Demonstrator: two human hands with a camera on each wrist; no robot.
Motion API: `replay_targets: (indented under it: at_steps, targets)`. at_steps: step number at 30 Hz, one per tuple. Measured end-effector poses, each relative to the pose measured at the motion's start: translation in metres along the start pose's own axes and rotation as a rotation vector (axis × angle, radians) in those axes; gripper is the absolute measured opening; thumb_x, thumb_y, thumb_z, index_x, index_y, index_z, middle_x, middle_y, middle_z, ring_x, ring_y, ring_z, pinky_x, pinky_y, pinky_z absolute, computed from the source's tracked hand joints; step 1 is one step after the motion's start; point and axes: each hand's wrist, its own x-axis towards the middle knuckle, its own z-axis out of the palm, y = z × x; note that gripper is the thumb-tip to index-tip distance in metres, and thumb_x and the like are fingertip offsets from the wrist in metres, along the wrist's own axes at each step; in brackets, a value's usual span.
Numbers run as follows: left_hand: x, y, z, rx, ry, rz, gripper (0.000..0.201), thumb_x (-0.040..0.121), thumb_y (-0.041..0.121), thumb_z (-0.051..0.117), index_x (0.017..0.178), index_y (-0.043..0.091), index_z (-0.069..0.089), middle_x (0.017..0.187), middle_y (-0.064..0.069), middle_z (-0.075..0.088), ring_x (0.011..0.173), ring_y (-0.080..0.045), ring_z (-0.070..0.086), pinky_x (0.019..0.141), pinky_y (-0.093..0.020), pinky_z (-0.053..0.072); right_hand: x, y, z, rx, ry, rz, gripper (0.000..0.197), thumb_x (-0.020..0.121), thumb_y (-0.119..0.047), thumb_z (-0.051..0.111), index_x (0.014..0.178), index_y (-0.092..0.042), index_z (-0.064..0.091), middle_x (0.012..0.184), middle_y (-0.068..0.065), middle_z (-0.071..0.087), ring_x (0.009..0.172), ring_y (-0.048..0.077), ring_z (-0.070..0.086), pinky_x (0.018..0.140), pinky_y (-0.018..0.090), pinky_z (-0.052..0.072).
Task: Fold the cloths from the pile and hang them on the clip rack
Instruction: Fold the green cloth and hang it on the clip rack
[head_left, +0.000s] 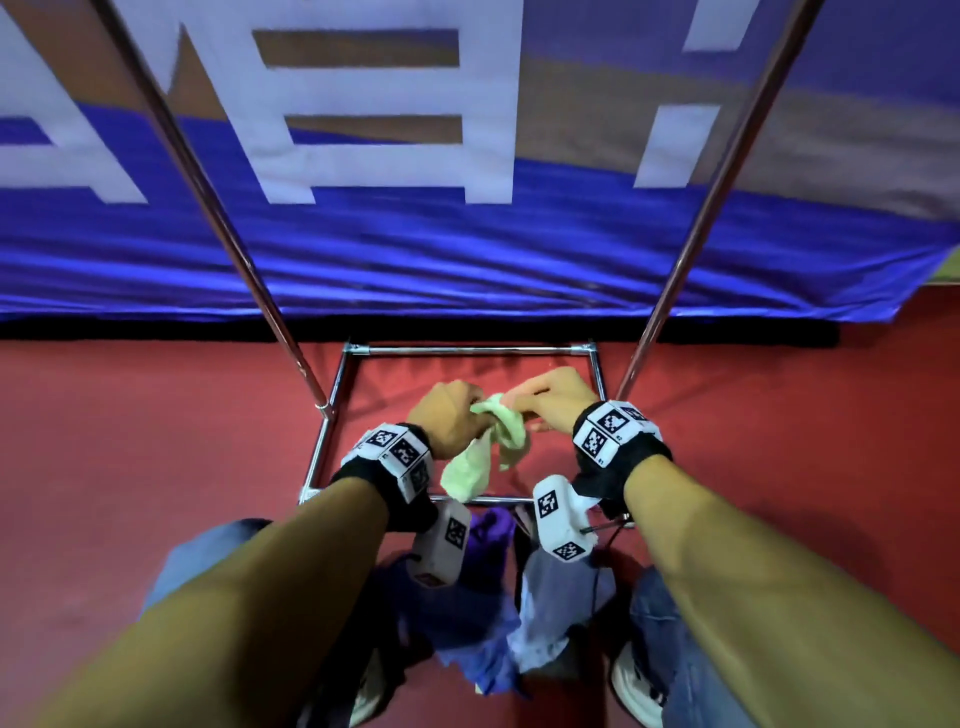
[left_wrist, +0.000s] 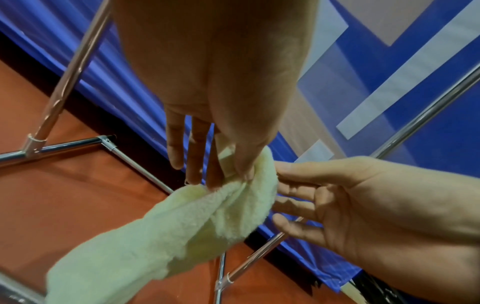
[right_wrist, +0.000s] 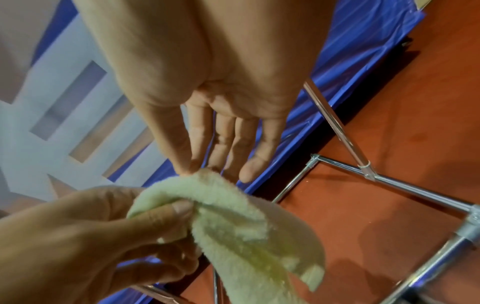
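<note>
2 hands (head_left: 452, 415) (head_left: 550, 400) pinch 1 pale green cloth (head_left: 483, 452).

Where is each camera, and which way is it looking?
Head: on the person's head, looking down at both forearms, the left hand, right hand and green cloth.
Left wrist: looks along the left hand's fingers, which pinch the cloth.
Right wrist: looks along the right hand's fingers, touching the cloth's top edge.
Shared: all show the cloth, both hands and the metal rack base.

Cloth (head_left: 483, 447) between hands, above rack base (head_left: 470, 351).
</note>
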Motion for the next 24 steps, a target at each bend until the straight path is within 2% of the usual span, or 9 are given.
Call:
replay_targets:
  at_steps: [2,4,8,10,12,14,18,21,24]
  targets:
    - [-0.001,0.004,-0.008,-0.007,0.059,-0.008,0.027,0.085,0.031,0.065,0.062,0.021,0.056,0.076,-0.006,0.071,0.076,-0.027,0.065,0.064,-0.029,0.041,-0.003,-0.003,0.002,0.021,0.025,-0.049,0.010,0.082,-0.007,0.069,0.089,-0.008,0.077,0.083,0.014,0.073,0.068,0.016,0.061,0.056,0.024,0.052]
    - [-0.002,0.004,-0.012,-0.031,0.112,-0.007,0.033,0.087,0.034,0.064,0.059,0.020,0.054,0.073,-0.006,0.070,0.071,-0.026,0.063,0.063,-0.030,0.041,-0.005,-0.004,0.005,0.035,0.052,-0.077,0.011,0.081,-0.007,0.070,0.090,-0.010,0.076,0.075,0.006,0.070,0.061,0.011,0.059,0.052,0.019,0.048]
    - [-0.002,-0.004,-0.013,-0.116,0.169,0.001,0.040,0.089,0.039,0.064,0.056,0.021,0.052,0.061,0.000,0.064,0.059,-0.019,0.060,0.063,-0.032,0.047,-0.002,0.004,0.011,0.023,-0.017,-0.093,0.024,0.076,-0.004,0.074,0.097,-0.015,0.073,0.074,-0.004,0.069,0.064,0.008,0.062,0.053,0.019,0.048]
    - [0.002,-0.006,-0.011,-0.210,0.133,0.006,0.036,0.088,0.042,0.065,0.061,0.019,0.061,0.060,0.000,0.065,0.055,-0.012,0.057,0.062,-0.032,0.049,0.002,0.006,0.016,-0.060,-0.022,-0.142,0.019,0.073,-0.010,0.076,0.088,-0.021,0.074,0.073,-0.008,0.069,0.066,0.006,0.062,0.059,0.022,0.048]
    - [0.003,-0.004,-0.011,-0.301,0.132,-0.003,0.037,0.086,0.046,0.066,0.074,0.011,0.068,0.066,-0.008,0.069,0.056,-0.012,0.055,0.060,-0.032,0.049,0.005,0.004,0.020,-0.134,0.019,-0.202,0.014,0.074,-0.012,0.072,0.070,-0.024,0.068,0.062,-0.011,0.063,0.059,0.007,0.055,0.059,0.023,0.043]
    - [0.004,-0.002,-0.011,-0.359,0.168,-0.023,0.041,0.086,0.045,0.067,0.076,0.006,0.065,0.069,-0.012,0.068,0.058,-0.014,0.053,0.059,-0.031,0.045,0.008,0.002,0.022,-0.152,0.078,-0.223,0.023,0.079,-0.011,0.066,0.061,-0.025,0.061,0.058,-0.009,0.059,0.058,0.014,0.055,0.060,0.026,0.044]
    - [0.004,0.000,-0.011,-0.396,0.270,-0.029,0.024,0.085,0.030,0.069,0.080,0.009,0.058,0.077,-0.006,0.069,0.069,-0.022,0.061,0.067,-0.037,0.051,0.012,-0.002,0.019,-0.138,0.132,-0.169,0.022,0.084,-0.019,0.062,0.062,-0.021,0.060,0.064,0.000,0.064,0.067,0.032,0.067,0.066,0.043,0.057]
    - [0.003,-0.003,-0.010,-0.420,0.295,-0.008,0.016,0.083,0.022,0.070,0.081,0.016,0.056,0.073,0.002,0.067,0.065,-0.017,0.062,0.065,-0.036,0.053,0.014,-0.004,0.018,-0.054,0.129,-0.149,0.011,0.078,-0.015,0.063,0.072,-0.023,0.065,0.071,-0.002,0.068,0.071,0.029,0.070,0.068,0.047,0.059]
    - [0.000,-0.003,-0.012,-0.426,0.325,0.016,0.012,0.081,0.023,0.072,0.081,0.019,0.060,0.074,0.000,0.070,0.066,-0.017,0.065,0.065,-0.035,0.055,0.006,-0.008,0.017,0.083,0.064,-0.174,0.013,0.079,-0.011,0.071,0.082,-0.023,0.065,0.080,0.006,0.069,0.072,0.029,0.069,0.067,0.048,0.060]
